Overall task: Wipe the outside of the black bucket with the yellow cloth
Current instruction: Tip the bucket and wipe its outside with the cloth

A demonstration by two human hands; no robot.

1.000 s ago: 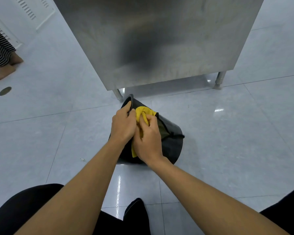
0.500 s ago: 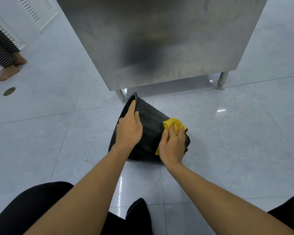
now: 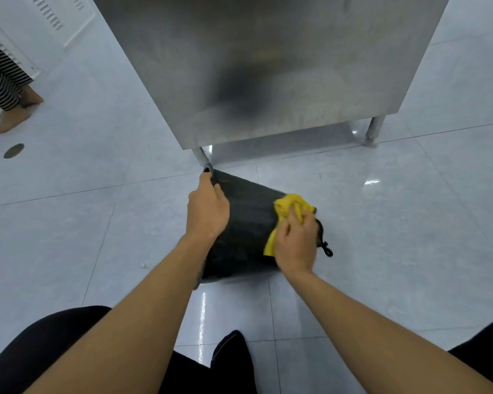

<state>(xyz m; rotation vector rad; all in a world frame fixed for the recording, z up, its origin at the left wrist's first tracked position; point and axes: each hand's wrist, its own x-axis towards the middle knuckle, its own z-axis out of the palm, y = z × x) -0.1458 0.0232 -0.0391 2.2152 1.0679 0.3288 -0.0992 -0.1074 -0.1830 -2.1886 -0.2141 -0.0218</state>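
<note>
The black bucket [image 3: 248, 223] lies tipped on its side on the tiled floor, its rim toward the left and its base toward the right. My left hand [image 3: 208, 209] grips the rim at the upper left and holds the bucket steady. My right hand [image 3: 296, 243] presses the crumpled yellow cloth [image 3: 289, 207] against the bucket's outer wall near the base end. A small black handle loop [image 3: 326, 248] sticks out just right of that hand.
A stainless steel cabinet [image 3: 268, 66] on short legs [image 3: 373, 132] stands right behind the bucket. Another person's striped trouser leg and bare foot [image 3: 12, 109] are at the far left by a white wall. A round floor drain [image 3: 13, 150] lies nearby. My dark-clothed knees fill the bottom edge.
My right hand has slid the yellow cloth along the bucket's side from the rim toward the base, to the right. My left hand has kept hold of the rim, and the bucket has tipped flatter.
</note>
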